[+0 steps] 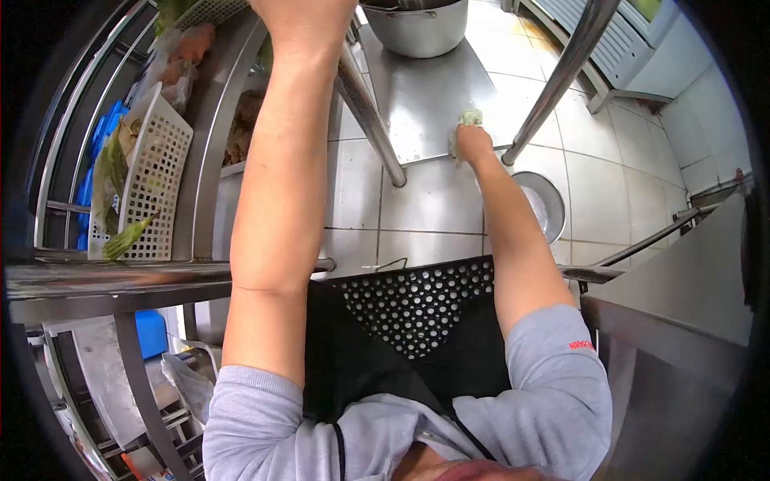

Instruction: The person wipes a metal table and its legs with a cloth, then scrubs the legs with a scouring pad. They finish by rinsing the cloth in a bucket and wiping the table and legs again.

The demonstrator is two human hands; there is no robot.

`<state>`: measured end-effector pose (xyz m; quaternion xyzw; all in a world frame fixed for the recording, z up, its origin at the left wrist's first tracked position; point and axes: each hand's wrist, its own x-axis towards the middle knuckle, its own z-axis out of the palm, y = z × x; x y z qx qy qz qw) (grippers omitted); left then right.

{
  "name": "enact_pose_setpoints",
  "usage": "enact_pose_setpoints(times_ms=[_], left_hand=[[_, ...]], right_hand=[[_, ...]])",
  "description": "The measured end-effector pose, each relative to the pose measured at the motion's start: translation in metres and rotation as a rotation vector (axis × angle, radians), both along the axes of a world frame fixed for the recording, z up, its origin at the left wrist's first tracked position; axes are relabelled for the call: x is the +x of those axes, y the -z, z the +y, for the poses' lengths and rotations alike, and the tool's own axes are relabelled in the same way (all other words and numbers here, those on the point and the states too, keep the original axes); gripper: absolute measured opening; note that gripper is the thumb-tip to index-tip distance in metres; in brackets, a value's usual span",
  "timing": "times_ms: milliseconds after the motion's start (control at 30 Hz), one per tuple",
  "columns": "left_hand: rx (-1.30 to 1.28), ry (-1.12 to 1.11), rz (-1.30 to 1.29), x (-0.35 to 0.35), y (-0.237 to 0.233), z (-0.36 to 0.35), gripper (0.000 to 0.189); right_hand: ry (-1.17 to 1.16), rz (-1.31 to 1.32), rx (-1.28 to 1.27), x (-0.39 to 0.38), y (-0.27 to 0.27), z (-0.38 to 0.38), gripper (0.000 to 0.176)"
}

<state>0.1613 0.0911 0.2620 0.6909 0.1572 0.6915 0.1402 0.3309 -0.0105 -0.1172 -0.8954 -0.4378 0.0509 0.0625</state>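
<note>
My right hand [475,144] is closed around a crumpled pale green cloth [470,118]. It presses the cloth at the near right edge of a flat metal sheet [417,100], low down near the tiled floor. My left hand [305,20] reaches forward to the top edge of the view, where its fingers are cut off, so what it touches is hidden. A large metal pot [419,34] stands on the far part of the sheet. Just right of my right forearm sits a round metal bowl [544,207], partly covered by the arm.
Steel posts [373,120] rise on both sides of the sheet. To the left, a shelf holds a white perforated basket [160,168] with green leaves, beside a blue container [100,152]. A steel counter [674,297] stands at right. White tiles [425,196] cover the floor.
</note>
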Motion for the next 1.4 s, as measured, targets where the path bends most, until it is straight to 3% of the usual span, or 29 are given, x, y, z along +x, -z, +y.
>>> enact_pose_setpoints(times_ms=[67, 133, 167, 233, 300, 367, 400, 533, 567, 800, 900, 1000, 1033, 1133, 1233, 1333, 1400], left_hand=[[0.088, -0.104, 0.094, 0.003, 0.008, -0.002, 0.067], [0.282, -0.189, 0.184, 0.003, 0.062, -0.01, 0.074], [-0.017, -0.021, 0.066, 0.007, 0.087, -0.024, 0.078], [-0.226, 0.007, 0.035, 0.006, 0.159, -0.038, 0.079], [-0.426, -0.074, 0.095, 0.005, 0.252, -0.044, 0.079], [-0.881, -0.074, 0.261, -0.011, 0.345, -0.05, 0.079], [-0.946, -0.034, 0.316, -0.021, 0.377, -0.049, 0.079], [-1.056, 0.113, 0.424, -0.035, 0.428, -0.036, 0.079], [-1.073, 0.025, 0.415, -0.033, 0.445, -0.03, 0.078], [-1.473, 0.096, 0.63, -0.039, 0.462, -0.012, 0.075], [-1.062, -0.225, 0.478, -0.018, 0.462, -0.026, 0.073], [-1.029, -0.258, 0.332, -0.011, 0.433, -0.038, 0.072], [-1.0, -0.229, 0.404, -0.015, 0.442, -0.036, 0.071], [-1.284, -0.081, 0.726, -0.035, 0.453, -0.023, 0.071], [-1.428, -0.025, 0.838, -0.04, 0.462, -0.012, 0.073], [-1.445, -0.085, 0.56, -0.026, 0.464, -0.028, 0.076], [-1.248, -0.204, 0.43, -0.007, 0.443, -0.062, 0.078]], right_hand=[[-0.019, -0.007, -0.013, 0.003, -0.001, -0.001, 0.016], [-0.025, -0.007, -0.026, 0.002, -0.001, -0.001, 0.017], [-0.024, -0.004, -0.035, 0.002, -0.002, -0.001, 0.017], [-0.021, 0.002, -0.046, 0.004, -0.002, 0.002, 0.017], [-0.029, 0.011, -0.066, 0.005, 0.001, 0.004, 0.017], [-0.044, -0.014, -0.073, 0.003, 0.002, 0.004, 0.017], [-0.063, -0.034, -0.077, 0.002, -0.002, 0.006, 0.017], [-0.05, -0.007, -0.085, -0.005, -0.009, 0.013, 0.019], [-0.049, -0.009, -0.08, -0.004, -0.007, 0.015, 0.021], [-0.051, -0.089, -0.137, -0.002, 0.001, 0.02, 0.022], [-0.036, -0.112, -0.141, 0.002, 0.001, 0.027, 0.02], [-0.082, -0.11, -0.148, -0.003, 0.007, 0.022, 0.019], [-0.112, -0.107, -0.13, -0.003, 0.003, 0.021, 0.019], [-0.096, -0.121, -0.09, -0.001, 0.005, 0.021, 0.019], [-0.042, -0.12, -0.11, -0.001, 0.003, 0.027, 0.021], [-0.059, -0.133, -0.121, -0.002, 0.001, 0.026, 0.021], [-0.089, -0.139, -0.15, -0.002, 0.002, 0.026, 0.021]])
